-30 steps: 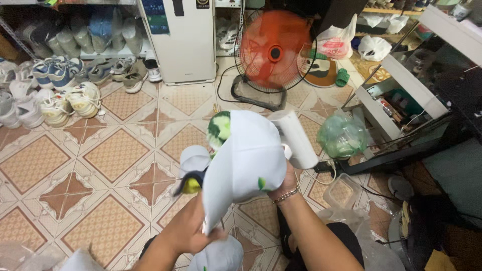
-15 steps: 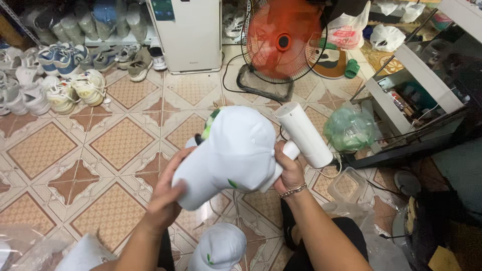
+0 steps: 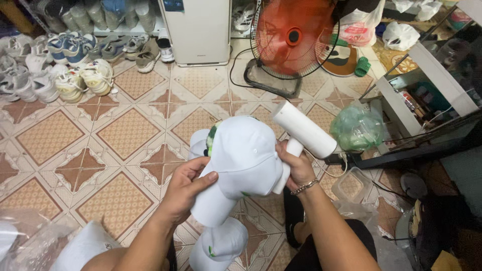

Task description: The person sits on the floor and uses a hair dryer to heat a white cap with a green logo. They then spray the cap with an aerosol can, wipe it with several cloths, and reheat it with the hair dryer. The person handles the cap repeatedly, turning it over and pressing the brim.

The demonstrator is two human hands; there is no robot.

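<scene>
Both hands keep a closed grip: the left hand (image 3: 187, 188) pinches the brim of a white cap (image 3: 241, 160) held above the tiled floor (image 3: 65, 135), and the right hand (image 3: 296, 168) clasps a white handheld steamer (image 3: 304, 130) just beside it. More white caps (image 3: 221, 246) lie below, apparently waiting.

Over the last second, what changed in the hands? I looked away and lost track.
The white cap was turned so its brim now points down toward the left hand, whose fingers pinch the brim. The right hand keeps holding the white dryer beside the cap. Another cap stays below.
</scene>
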